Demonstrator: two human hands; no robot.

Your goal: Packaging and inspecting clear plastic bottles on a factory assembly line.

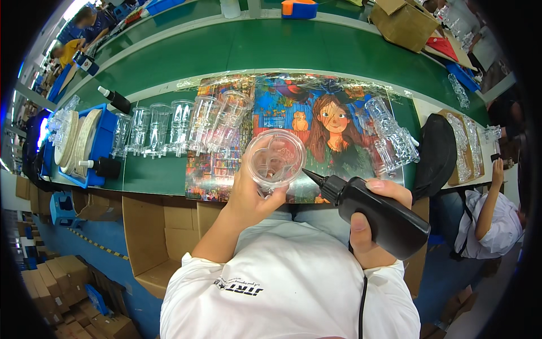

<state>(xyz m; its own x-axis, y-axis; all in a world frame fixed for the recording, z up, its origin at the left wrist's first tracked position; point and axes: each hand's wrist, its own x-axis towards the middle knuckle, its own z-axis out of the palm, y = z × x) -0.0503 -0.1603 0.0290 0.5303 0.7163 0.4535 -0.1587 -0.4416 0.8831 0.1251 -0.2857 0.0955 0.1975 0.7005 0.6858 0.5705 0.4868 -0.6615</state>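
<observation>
My left hand (248, 195) is wrapped round a clear plastic cup-like part (275, 159), its round rim turned up toward me. In my right hand (379, 217) lies a black squeeze bottle (384, 217), tilted so its pointed nozzle comes close to the clear part's right rim. Whether the tip touches the rim I cannot tell. Beneath both is a mat with a colourful cartoon picture (333, 127). To the left stands a row of similar clear plastic parts (180, 127); several more clear parts (395, 135) are at the mat's right side.
A blue bin (101, 141) holding pale round rolls stands at the left, with small black bottles (107, 167) by it. A black rounded object (436, 155) sits at the right. An open cardboard box (164, 237) is below the table edge. Another person (491, 226) sits at the right.
</observation>
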